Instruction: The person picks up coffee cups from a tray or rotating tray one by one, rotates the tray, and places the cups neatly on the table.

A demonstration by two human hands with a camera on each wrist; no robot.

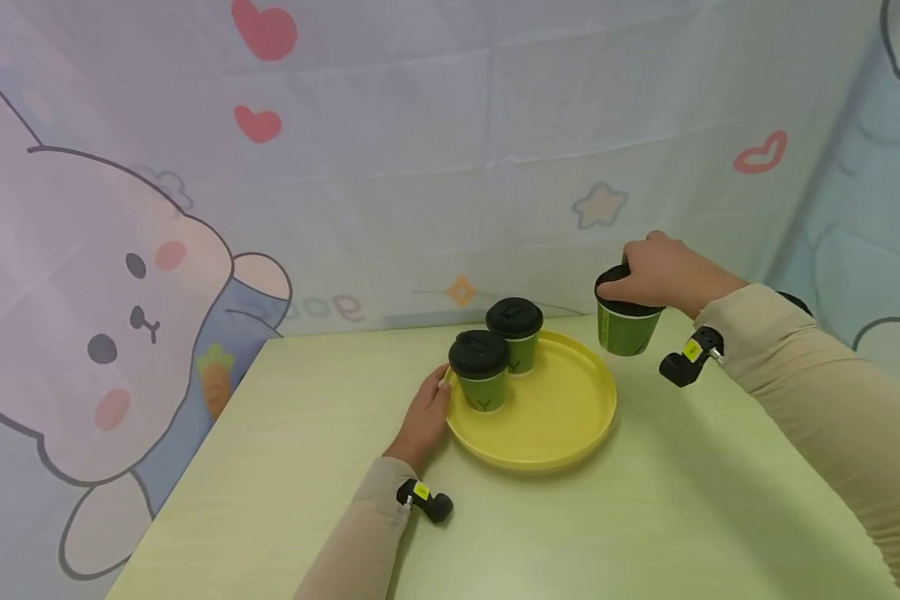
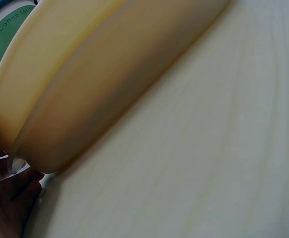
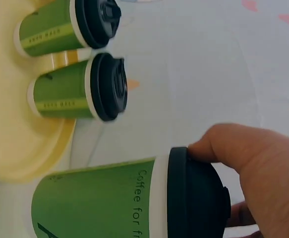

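Note:
My right hand (image 1: 669, 271) grips a green paper coffee cup (image 1: 628, 335) by its black lid, fingers over the top. The cup hangs upright beside the right rim of a round yellow tray (image 1: 562, 425). In the right wrist view, the thumb presses the edge of the black lid (image 3: 196, 198). At the tray's left edge, my left hand (image 1: 423, 417) holds the rim, with fingers reaching under it in the left wrist view. Two more lidded cups stand on the tray's left part: a front cup (image 1: 483, 392) near the left hand and a rear cup (image 1: 523, 354).
The tray stands on a pale yellow-green table (image 1: 330, 417), towards its back edge. Right behind the table hangs a cloth backdrop (image 1: 420, 208) printed with a bunny, hearts and stars. Each sleeve carries a small black wrist camera (image 1: 690, 357).

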